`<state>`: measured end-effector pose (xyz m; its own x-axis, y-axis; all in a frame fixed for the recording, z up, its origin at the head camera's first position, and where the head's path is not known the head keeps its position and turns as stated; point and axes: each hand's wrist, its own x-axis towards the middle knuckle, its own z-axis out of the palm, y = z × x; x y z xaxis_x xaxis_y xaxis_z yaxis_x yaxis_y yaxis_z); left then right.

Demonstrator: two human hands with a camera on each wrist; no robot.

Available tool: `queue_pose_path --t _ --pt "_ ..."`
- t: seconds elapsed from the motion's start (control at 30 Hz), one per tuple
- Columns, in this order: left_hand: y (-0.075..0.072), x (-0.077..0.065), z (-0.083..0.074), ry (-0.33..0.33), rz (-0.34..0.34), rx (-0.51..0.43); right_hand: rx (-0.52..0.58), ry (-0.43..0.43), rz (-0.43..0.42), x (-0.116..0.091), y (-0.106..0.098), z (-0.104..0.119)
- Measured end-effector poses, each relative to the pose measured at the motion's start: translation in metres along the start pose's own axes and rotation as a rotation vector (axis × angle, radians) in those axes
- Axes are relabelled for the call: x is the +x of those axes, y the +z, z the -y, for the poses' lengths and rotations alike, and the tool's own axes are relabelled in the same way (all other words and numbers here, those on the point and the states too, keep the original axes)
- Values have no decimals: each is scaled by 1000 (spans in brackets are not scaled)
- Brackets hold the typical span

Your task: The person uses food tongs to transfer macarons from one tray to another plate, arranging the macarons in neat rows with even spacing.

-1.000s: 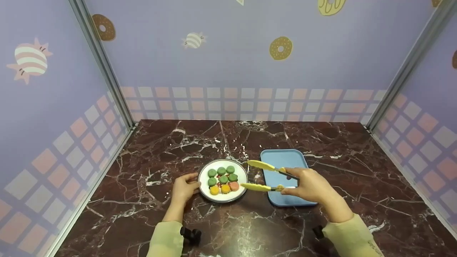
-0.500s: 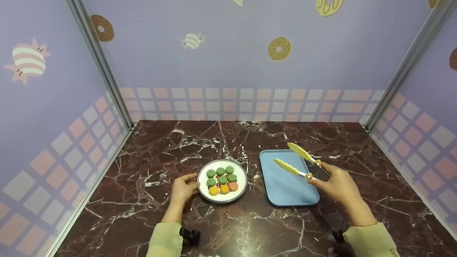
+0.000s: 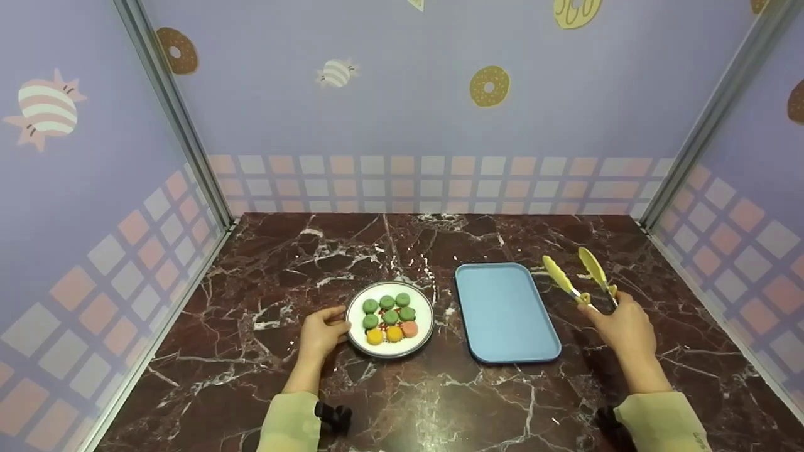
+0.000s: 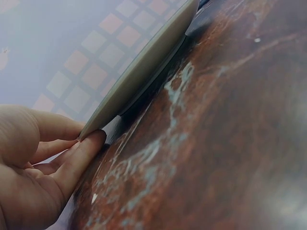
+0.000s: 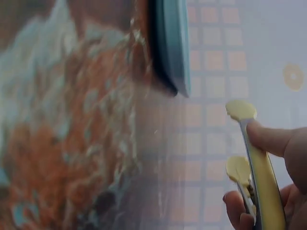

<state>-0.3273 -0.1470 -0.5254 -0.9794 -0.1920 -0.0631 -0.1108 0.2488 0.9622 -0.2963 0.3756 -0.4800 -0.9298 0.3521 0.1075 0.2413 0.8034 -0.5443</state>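
Note:
On the dark marble tabletop stands a white plate (image 3: 424,319) with a dark rim. Several green round sweets (image 3: 390,317), two yellow ones (image 3: 375,337) and a pink one (image 3: 409,329) lie on it in rows. My left hand (image 3: 321,336) pinches the plate's left edge, thumb under the rim and fingers over it, as the left wrist view shows. To the right of the blue tray (image 3: 507,314), my right hand (image 3: 628,329) holds tongs (image 3: 558,276) with yellow tips. The tips are spread apart with nothing between them and point toward the back wall.
The blue tray has a low raised rim and lies right of the plate, a short gap between them. Patterned lilac panels (image 3: 402,113) enclose the marble tabletop (image 3: 289,251) at the back and both sides.
My right hand has carried the tongs rightward, from beside the plate, across the tray, to beyond the tray's right edge. The left hand stays at the plate's rim.

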Motion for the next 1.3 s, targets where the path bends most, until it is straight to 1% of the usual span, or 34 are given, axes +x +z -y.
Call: queue_pose_path --t 0.07,0.2,0.4,0.5,0.67,0.9,1.03,1.13,1.3 --pt "0 0 0 -1 -1 -3 -3 37 -1 2 1 -4" --pt "1 0 0 -2 -2 -15 -18 101 32 5 3 -11" --pt "2 1 1 0 -5 -21 -29 159 63 10 7 -20" --pt "2 2 2 -2 -8 -23 -40 180 104 12 8 -23" --pt "2 1 0 4 0 -27 -70 188 169 16 8 -23" --pt "1 -1 0 -4 1 -1 -129 187 182 16 8 -23" --pt "1 -3 -1 32 -4 -31 -148 182 192 17 9 -22" --pt "0 -3 0 48 -2 -58 -162 180 206 17 8 -22" --pt "0 -2 1 14 4 -53 -177 170 217 17 7 -23"
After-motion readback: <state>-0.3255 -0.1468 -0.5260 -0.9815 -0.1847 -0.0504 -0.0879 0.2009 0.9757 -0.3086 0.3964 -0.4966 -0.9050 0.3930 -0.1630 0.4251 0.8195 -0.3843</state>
